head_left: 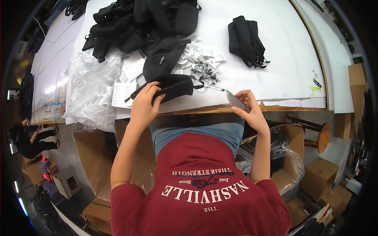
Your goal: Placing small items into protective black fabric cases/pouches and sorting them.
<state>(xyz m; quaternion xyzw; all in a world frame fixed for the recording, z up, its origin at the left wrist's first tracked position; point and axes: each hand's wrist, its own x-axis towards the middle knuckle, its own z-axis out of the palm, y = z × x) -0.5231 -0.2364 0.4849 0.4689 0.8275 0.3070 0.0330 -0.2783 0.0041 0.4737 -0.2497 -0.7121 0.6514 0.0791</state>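
My left fingers clamped on black pouch above near edge of bench. My right fingers, to right, pinch flat grey piece. Tangled black cords lie farther off.

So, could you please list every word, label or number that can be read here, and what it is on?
Maroon shirt: large legible lettering, not copied here.
Black cloth piece: small white mark, not copied here.
White card and sheet: print too small to read.
Loose white tags: too small to read.
Grey tag in the right hand: nothing readable.
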